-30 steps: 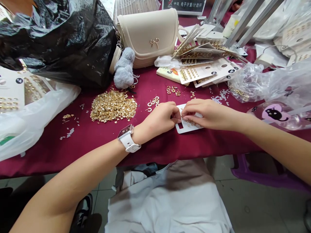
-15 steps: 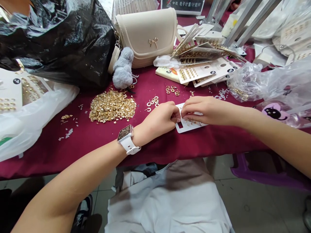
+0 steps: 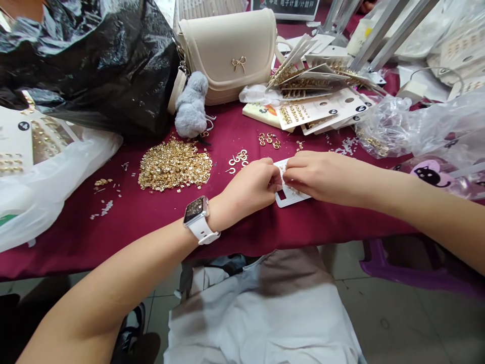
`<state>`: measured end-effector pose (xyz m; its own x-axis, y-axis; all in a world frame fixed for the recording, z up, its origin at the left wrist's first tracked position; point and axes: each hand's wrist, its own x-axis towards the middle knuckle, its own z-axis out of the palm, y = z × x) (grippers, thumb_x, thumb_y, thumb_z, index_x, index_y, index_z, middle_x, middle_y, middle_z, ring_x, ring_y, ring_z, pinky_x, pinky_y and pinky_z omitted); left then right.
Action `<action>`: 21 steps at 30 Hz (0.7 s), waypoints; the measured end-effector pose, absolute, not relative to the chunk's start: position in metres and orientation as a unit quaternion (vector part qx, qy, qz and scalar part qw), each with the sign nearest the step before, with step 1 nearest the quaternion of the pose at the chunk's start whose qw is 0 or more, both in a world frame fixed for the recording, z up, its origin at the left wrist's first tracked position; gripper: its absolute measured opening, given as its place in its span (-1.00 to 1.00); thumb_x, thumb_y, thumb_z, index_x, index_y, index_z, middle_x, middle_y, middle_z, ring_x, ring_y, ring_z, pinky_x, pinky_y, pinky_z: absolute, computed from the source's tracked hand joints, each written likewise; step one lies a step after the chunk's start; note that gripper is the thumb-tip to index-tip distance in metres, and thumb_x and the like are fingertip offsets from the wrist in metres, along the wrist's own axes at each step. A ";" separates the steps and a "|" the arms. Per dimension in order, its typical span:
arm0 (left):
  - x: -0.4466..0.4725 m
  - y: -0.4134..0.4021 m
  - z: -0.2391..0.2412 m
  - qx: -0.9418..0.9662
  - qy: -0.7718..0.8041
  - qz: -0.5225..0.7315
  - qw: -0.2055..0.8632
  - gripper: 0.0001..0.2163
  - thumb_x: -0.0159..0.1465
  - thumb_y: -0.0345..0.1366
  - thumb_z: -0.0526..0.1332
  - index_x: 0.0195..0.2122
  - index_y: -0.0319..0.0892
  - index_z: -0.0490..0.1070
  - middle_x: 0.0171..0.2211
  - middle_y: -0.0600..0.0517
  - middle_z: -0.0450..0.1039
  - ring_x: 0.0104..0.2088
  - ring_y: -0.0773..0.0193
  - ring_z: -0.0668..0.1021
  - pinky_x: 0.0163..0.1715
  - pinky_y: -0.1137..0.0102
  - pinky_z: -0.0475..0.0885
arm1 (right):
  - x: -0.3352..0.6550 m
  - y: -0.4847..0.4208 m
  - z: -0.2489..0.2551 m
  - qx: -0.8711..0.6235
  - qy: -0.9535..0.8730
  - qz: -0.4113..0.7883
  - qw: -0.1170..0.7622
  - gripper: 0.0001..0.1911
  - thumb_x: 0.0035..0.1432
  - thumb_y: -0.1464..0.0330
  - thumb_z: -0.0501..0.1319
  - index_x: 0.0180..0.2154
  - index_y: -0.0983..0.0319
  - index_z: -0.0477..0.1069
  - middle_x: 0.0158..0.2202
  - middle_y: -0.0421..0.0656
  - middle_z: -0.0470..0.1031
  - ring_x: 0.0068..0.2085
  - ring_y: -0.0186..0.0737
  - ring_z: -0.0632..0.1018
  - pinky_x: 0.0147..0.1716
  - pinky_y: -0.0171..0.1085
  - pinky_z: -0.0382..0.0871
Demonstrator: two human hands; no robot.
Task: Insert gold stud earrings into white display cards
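Along the far edge of the maroon-clothed worktop (image 3: 113,247): a cream handbag (image 3: 227,55) with a gold bow, a black plastic bag (image 3: 94,65) slumped at its left, and fanned earring cards (image 3: 322,108) at its right.
Right edge: a crumpled clear plastic bag (image 3: 394,129) lying beside the fanned cards.
Left corner: a white plastic bag (image 3: 49,182) spilling over the edge.
Middle of the worktop: a heap of gold earring parts (image 3: 174,164), just beside a grey plush charm (image 3: 191,108), with a few gold hoops (image 3: 238,161) between the heap and the hands.
Near edge, right of centre: a white card (image 3: 291,201) with a small square cut-out lies flat on the cloth, partly under both hands.
Left hand (image 3: 246,189): at the card's left side, a white-strapped smartwatch (image 3: 196,217) on the wrist.
Right hand (image 3: 322,177): over the card's top, reaching in from the right.
Fingers: both sets curled and pinched together, tips meeting at the card; whatever lies between them is hidden.
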<state>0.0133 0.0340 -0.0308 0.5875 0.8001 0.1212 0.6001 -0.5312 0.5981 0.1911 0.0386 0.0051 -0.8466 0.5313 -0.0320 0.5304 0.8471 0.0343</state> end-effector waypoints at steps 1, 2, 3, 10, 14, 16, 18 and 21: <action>0.013 0.034 -0.030 0.854 0.411 0.193 0.255 -0.89 0.11 -0.56 0.20 -0.51 -0.27 0.44 -0.46 0.05 0.35 -0.44 0.38 0.39 -0.43 0.47 0.26 | 0.191 0.038 0.006 0.283 0.959 0.005 0.024 -0.73 0.22 0.45 0.02 -0.33 0.28 0.50 -0.31 -0.02 0.55 -0.26 -0.15 0.52 -0.26 -0.22 0.38; 0.013 0.034 -0.030 0.853 0.414 0.191 0.254 -0.89 0.11 -0.56 0.20 -0.50 -0.27 0.45 -0.46 0.04 0.35 -0.44 0.38 0.39 -0.43 0.47 0.27 | 0.190 0.039 0.006 0.290 0.957 -0.004 0.025 -0.73 0.22 0.44 0.02 -0.33 0.28 0.50 -0.30 -0.03 0.55 -0.27 -0.16 0.52 -0.27 -0.22 0.38; 0.013 0.034 -0.030 0.852 0.416 0.189 0.254 -0.89 0.11 -0.56 0.21 -0.49 -0.27 0.46 -0.45 0.04 0.36 -0.43 0.38 0.40 -0.42 0.48 0.27 | 0.190 0.039 0.006 0.296 0.955 -0.014 0.024 -0.74 0.22 0.43 0.03 -0.32 0.28 0.50 -0.30 -0.04 0.55 -0.27 -0.16 0.52 -0.29 -0.23 0.38; 0.009 0.039 -0.031 0.854 0.416 0.184 0.254 -0.89 0.12 -0.55 0.25 -0.47 -0.25 0.52 -0.44 0.05 0.41 -0.42 0.39 0.43 -0.40 0.49 0.30 | 0.192 0.043 0.002 0.320 0.946 -0.050 -0.021 -0.78 0.20 0.40 0.06 -0.31 0.25 0.49 -0.35 -0.10 0.52 -0.32 -0.22 0.51 -0.32 -0.29 0.35; 0.009 0.038 -0.032 0.859 0.416 0.184 0.234 -0.89 0.14 -0.52 0.23 -0.47 -0.25 0.52 -0.44 0.04 0.42 -0.42 0.37 0.45 -0.40 0.48 0.31 | 0.190 0.046 0.001 0.320 0.946 -0.045 -0.023 -0.79 0.18 0.41 0.07 -0.32 0.24 0.49 -0.34 -0.09 0.54 -0.30 -0.22 0.52 -0.31 -0.28 0.36; 0.010 0.036 -0.032 0.860 0.413 0.185 0.236 -0.89 0.14 -0.51 0.22 -0.47 -0.25 0.51 -0.42 0.02 0.43 -0.39 0.33 0.47 -0.39 0.46 0.33 | 0.190 0.049 0.004 0.305 0.950 -0.060 -0.010 -0.80 0.15 0.43 0.08 -0.35 0.22 0.49 -0.35 -0.12 0.54 -0.31 -0.24 0.52 -0.31 -0.29 0.36; 0.011 0.033 -0.031 0.861 0.410 0.186 0.237 -0.89 0.15 -0.49 0.21 -0.47 -0.26 0.51 -0.41 0.00 0.44 -0.38 0.31 0.47 -0.39 0.44 0.32 | 0.191 0.052 0.007 0.290 0.954 -0.076 0.009 -0.81 0.12 0.44 0.09 -0.38 0.21 0.49 -0.36 -0.15 0.55 -0.33 -0.26 0.52 -0.33 -0.31 0.36; 0.012 0.030 -0.031 0.863 0.407 0.187 0.235 -0.88 0.15 -0.49 0.19 -0.48 -0.25 0.50 -0.43 -0.01 0.43 -0.39 0.30 0.46 -0.39 0.43 0.31 | 0.192 0.055 0.009 0.283 0.954 -0.090 0.033 -0.81 0.11 0.45 0.11 -0.38 0.22 0.50 -0.37 -0.17 0.56 -0.34 -0.28 0.53 -0.35 -0.31 0.36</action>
<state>0.0122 0.0300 -0.0308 0.5986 0.7903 0.1307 0.6146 -0.5578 0.5578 0.1923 0.0550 0.0094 -0.8381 0.5337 -0.1130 0.5454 0.8242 -0.1524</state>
